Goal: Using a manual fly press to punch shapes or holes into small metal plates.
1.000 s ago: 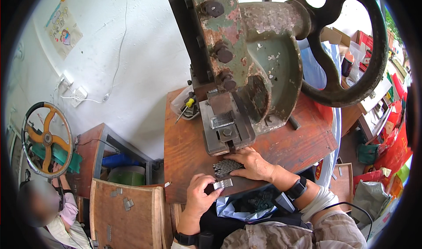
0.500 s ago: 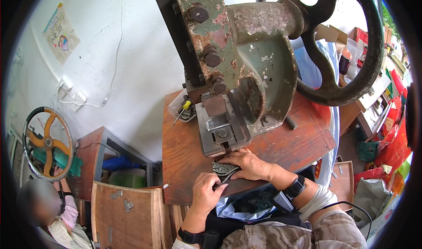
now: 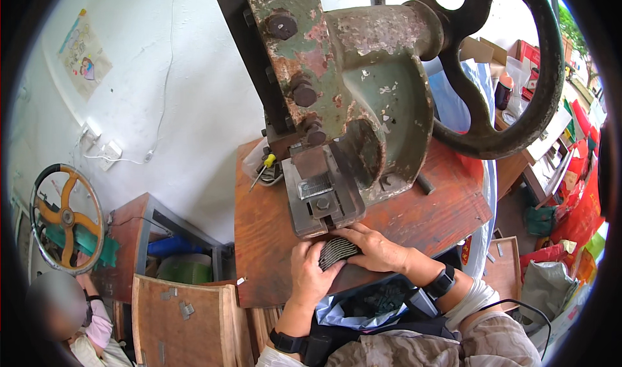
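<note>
A stack of thin grey metal strips (image 3: 335, 253) is held between my two hands, just over the near edge of the red-brown wooden table (image 3: 262, 266). My left hand (image 3: 310, 270) is closed round the stack's left side, thumb in front. Fingers of my right hand (image 3: 377, 250) are wrapped over its right side. Right behind the hands is the metal die base (image 3: 324, 219) of an old green hand press (image 3: 389, 88). A ridged metal piece (image 3: 315, 187) lies on that base. My fingers partly hide the strips.
A large dark handwheel (image 3: 505, 150) stands at the press's right. A yellow-handled screwdriver (image 3: 269, 161) leans on a plastic tub (image 3: 254, 166). Lower left is a wooden tray (image 3: 175, 334) with small metal pieces. Another person's arm (image 3: 94, 295) reaches toward an orange-spoked wheel (image 3: 68, 218).
My left hand has gone from pinching at the stack's near edge to closing round its left side. The strips now stand more upright and evenly together. The whole view has shifted slightly.
</note>
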A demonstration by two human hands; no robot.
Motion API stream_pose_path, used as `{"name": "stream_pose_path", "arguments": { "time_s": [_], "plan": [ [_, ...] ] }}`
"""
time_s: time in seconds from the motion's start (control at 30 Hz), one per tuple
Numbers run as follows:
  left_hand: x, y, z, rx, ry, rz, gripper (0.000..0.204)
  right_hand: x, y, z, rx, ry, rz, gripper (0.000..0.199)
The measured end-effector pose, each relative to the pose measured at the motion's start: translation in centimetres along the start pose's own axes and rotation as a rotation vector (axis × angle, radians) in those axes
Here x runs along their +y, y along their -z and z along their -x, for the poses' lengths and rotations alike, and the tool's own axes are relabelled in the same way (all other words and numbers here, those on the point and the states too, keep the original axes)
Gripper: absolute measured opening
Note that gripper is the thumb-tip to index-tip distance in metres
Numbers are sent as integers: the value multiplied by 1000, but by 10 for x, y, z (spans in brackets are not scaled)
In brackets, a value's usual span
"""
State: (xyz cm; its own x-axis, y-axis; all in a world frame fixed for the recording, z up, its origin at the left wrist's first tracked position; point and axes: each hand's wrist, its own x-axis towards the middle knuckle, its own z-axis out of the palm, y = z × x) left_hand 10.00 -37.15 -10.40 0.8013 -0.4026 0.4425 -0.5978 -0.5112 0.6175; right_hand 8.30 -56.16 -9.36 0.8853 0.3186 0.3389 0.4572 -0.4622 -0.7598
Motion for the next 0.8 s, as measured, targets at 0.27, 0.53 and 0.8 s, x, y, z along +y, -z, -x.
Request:
{"name": "stream_pose_path", "arguments": {
  "time_s": [0.27, 0.53, 0.8],
  "plan": [
    [13, -3, -10, -16, -71, -96, 63, -2, 4, 23, -17, -213, 754, 95],
    [-6, -4, -1, -25, -61, 19, 57, 4, 20, 15, 37, 72, 313, 60],
    [7, -1, -1, 0, -79, -43, 64, 20, 12, 17, 208, 70, 207, 35]
  ]
}}
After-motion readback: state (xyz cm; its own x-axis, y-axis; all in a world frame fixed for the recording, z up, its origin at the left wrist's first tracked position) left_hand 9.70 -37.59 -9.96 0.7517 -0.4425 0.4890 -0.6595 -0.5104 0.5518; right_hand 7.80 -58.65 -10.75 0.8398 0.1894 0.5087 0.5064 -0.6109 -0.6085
